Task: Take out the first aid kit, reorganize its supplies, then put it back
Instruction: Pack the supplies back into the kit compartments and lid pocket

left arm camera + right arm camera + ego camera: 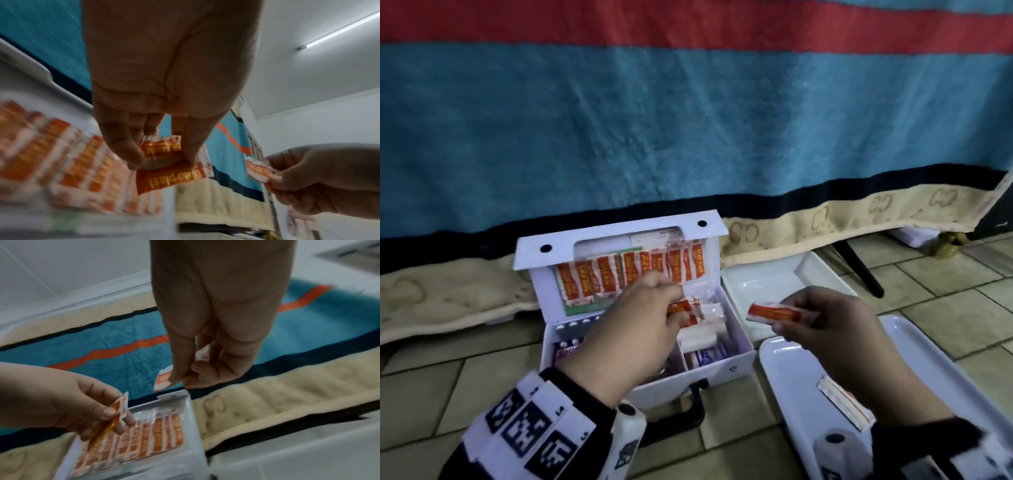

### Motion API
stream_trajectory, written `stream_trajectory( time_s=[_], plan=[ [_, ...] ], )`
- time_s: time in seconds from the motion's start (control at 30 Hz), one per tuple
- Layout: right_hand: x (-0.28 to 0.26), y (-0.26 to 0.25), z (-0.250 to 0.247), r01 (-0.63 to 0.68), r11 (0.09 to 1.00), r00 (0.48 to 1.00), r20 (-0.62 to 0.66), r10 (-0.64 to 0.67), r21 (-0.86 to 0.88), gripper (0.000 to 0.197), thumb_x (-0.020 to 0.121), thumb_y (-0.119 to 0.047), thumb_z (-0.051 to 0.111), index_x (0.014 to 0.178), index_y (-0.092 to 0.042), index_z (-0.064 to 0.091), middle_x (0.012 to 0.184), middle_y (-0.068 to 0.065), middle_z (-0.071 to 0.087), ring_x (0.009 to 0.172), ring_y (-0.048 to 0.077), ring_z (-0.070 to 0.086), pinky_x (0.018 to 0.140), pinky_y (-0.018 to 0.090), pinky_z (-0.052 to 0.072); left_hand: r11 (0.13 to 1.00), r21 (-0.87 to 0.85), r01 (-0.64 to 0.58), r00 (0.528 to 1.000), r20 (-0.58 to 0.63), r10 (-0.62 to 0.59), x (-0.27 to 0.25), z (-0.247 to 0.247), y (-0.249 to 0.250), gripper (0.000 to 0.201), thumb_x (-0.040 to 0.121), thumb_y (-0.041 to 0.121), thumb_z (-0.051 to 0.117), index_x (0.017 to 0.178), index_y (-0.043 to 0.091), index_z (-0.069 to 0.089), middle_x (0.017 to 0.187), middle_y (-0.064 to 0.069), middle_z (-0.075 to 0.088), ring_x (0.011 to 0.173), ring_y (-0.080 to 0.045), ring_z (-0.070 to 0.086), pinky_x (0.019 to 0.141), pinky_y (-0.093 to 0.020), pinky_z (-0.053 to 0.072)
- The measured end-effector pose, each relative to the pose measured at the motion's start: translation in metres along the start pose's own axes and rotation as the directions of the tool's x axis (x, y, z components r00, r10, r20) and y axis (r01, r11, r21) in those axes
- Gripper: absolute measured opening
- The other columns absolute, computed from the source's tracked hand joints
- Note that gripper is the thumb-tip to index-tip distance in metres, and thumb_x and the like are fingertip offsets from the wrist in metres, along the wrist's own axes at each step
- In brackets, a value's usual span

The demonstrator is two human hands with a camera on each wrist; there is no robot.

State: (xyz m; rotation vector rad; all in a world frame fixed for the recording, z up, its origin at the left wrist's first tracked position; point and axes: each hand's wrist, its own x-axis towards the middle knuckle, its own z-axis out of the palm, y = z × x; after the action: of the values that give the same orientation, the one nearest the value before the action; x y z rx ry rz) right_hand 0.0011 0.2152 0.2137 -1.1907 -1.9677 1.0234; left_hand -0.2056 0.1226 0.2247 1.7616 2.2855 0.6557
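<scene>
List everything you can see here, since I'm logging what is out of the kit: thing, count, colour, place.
first aid kit: one, white, open on the tiled floor, black handle toward the person.
plaster strips in lid: a row, count unclear, orange and white, behind the lid's clear pocket.
plasters in left hand: at least two, orange and white, over the open kit.
plaster in right hand: one, orange and white, right of the kit.
gauze rolls: several, white, back right compartment.
near tray: one, white, right of the kit, holding a flat wrapped packet.
far tray: one, white, behind it.
blanket: one, blue, red, black and beige, hanging behind.
left hand: pinches plasters.
right hand: pinches one plaster.
</scene>
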Motion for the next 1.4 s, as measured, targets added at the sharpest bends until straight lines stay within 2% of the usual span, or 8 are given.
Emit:
stream_trajectory(
  time_s=[0.23,0.4,0.5,0.67,0.9,1.03,1.3,1.4],
  plan=[
    [0.065,-0.034,0.072,0.228,0.956,0.939,0.303,-0.165,-0.185,0.018,0.091,-0.008,0.055,0.086,-0.022,0.065,0.065,-0.010,0.057,0.055,0.000,0.052,0.051,0.007,0.038,0.960,0.262,0.100,0.995,-0.023,-0.098,0.008,-0.033,-0.060,0.022,0.091,0.031,0.055,0.111,0.027,0.063,0.158,0.001,0.008,0.144,-0.021,0.007,0.116,-0.044,0.020],
    [0.099,-0.059,0.084,0.322,0.943,0.928,0.225,-0.296,-0.088,0.023,0.089,-0.007,0.060,0.080,-0.025,0.070,0.062,-0.013,0.060,0.054,-0.002,0.053,0.057,0.009,0.040,0.955,0.295,-0.014,0.997,-0.064,0.034,-0.002,-0.032,-0.069,0.016,0.082,0.019,0.062,0.095,0.026,0.067,0.141,0.002,0.032,0.137,-0.016,0.026,0.103,-0.042,0.038],
    [0.111,-0.071,0.088,0.315,0.940,0.935,0.127,-0.330,0.129,0.030,0.087,-0.003,0.061,0.075,-0.030,0.066,0.072,-0.008,0.066,0.067,0.010,0.059,0.071,0.030,0.049,0.931,0.364,-0.043,0.992,-0.095,0.083,-0.006,-0.032,-0.063,0.020,0.078,0.016,0.066,0.096,0.026,0.069,0.133,0.000,0.042,0.133,-0.022,0.037,0.101,-0.044,0.035],
    [0.120,-0.087,0.101,0.336,0.939,0.932,0.120,-0.342,0.068,0.028,0.077,-0.002,0.073,0.068,-0.026,0.061,0.059,-0.012,0.065,0.056,-0.007,0.059,0.058,0.004,0.044,0.944,0.330,-0.024,0.995,-0.080,0.053,-0.009,-0.029,-0.065,0.022,0.091,0.025,0.051,0.110,0.031,0.061,0.138,0.005,0.023,0.124,-0.012,0.037,0.103,-0.033,0.004],
    [0.119,-0.095,0.105,0.573,0.750,0.820,0.218,-0.530,-0.331,0.007,0.075,-0.011,0.077,0.079,-0.016,0.073,0.072,-0.007,0.065,0.058,-0.003,0.054,0.062,-0.001,0.037,0.964,0.264,-0.030,0.997,-0.063,0.048,-0.007,-0.030,-0.067,0.020,0.092,0.028,0.051,0.109,0.031,0.061,0.130,0.009,0.025,0.130,-0.004,0.023,0.105,-0.037,0.008],
    [0.120,-0.101,0.107,0.660,0.662,0.751,0.310,-0.583,-0.355,0.008,0.076,-0.012,0.074,0.083,-0.015,0.076,0.086,0.002,0.071,0.074,0.017,0.065,0.068,0.010,0.040,0.974,0.223,-0.030,0.997,-0.057,0.044,-0.007,-0.031,-0.068,0.020,0.093,0.030,0.050,0.108,0.030,0.063,0.133,0.010,0.026,0.130,-0.003,0.025,0.099,-0.032,0.004],
    [0.117,-0.093,0.111,0.777,0.554,0.628,0.297,-0.719,-0.299,0.016,0.068,-0.001,0.076,0.076,-0.014,0.075,0.076,0.002,0.070,0.069,0.020,0.068,0.066,0.025,0.049,0.979,0.202,-0.030,0.998,-0.056,0.042,-0.007,-0.031,-0.070,0.014,0.092,0.033,0.052,0.101,0.031,0.063,0.129,0.012,0.027,0.125,-0.004,0.033,0.094,-0.030,0.007],
    [0.112,-0.092,0.112,0.751,0.543,0.661,0.404,-0.632,-0.377,0.010,0.071,-0.009,0.075,0.078,-0.017,0.075,0.080,0.001,0.071,0.077,0.022,0.067,0.068,0.032,0.055,0.981,0.190,-0.028,0.997,-0.068,0.042,-0.005,-0.031,-0.070,0.012,0.091,0.033,0.054,0.097,0.030,0.064,0.126,0.012,0.030,0.124,-0.006,0.035,0.093,-0.030,0.007]
  ],
)
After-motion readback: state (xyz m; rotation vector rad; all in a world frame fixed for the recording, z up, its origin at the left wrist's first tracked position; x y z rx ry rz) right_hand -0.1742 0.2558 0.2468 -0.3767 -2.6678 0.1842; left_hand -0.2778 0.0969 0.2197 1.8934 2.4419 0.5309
